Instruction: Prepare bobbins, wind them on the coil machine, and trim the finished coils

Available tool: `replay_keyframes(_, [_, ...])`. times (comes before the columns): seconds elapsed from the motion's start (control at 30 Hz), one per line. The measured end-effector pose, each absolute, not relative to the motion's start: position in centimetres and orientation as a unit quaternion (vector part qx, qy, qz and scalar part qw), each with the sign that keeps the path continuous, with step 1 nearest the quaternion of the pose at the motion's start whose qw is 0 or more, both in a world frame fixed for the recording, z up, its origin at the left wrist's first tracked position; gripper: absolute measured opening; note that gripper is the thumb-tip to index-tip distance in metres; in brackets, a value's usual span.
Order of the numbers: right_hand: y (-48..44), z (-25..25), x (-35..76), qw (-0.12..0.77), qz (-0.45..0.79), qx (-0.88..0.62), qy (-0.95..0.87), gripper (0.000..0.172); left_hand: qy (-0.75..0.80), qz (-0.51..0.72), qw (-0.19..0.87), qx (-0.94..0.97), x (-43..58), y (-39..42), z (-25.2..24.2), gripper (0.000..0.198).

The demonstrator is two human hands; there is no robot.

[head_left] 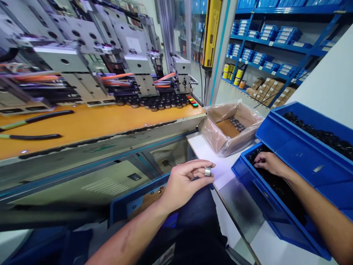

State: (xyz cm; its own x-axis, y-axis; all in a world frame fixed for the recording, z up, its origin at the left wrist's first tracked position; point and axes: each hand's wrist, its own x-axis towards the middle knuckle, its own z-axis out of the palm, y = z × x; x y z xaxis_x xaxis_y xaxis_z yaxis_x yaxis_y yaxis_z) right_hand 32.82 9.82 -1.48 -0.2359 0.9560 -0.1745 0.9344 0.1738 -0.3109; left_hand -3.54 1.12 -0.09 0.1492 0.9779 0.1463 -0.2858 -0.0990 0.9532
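My left hand is held out over my lap, with thumb and fingers pinching a small silver metal sleeve. My right hand reaches into the lower blue bin, which holds small black parts. Its fingers are curled down at the parts, and whatever lies between the fingertips is hidden. A second blue bin, also filled with black parts, sits above and behind that one.
A plastic-lined carton with small metal parts stands on the white table. To the left, a machine rises behind an orange worktop carrying pliers and rows of dark round pieces. Another blue bin is below.
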Motion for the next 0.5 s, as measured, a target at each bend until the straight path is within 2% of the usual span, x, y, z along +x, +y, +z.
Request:
replay_keyframes(0.17, [9.7,0.5,32.8,0.085,0.169,-0.610,-0.770,0.027,0.344,0.545,0.610,0.461,-4.0,0.8,0.0,0.035])
replay_keyframes(0.3, [6.8,4.3,28.9,0.186,0.087,-0.582,-0.787,0.023,0.338,0.545,0.610,0.465,-3.6,0.7,0.8,0.033])
replay_keyframes(0.33, [5.6,5.1,27.2,0.218,0.065,-0.555,-0.800,0.018,0.334,0.542,0.609,0.473,-3.3,0.7,1.0,0.034])
replay_keyframes(0.4, [3.0,6.2,23.5,0.302,0.004,-0.394,-0.868,0.003,0.327,0.534,0.606,0.490,-2.6,0.6,1.6,0.035])
replay_keyframes(0.5, [0.4,6.2,19.3,0.356,-0.029,-0.253,-0.899,0.004,0.315,0.522,0.609,0.507,-1.3,0.4,2.0,0.038])
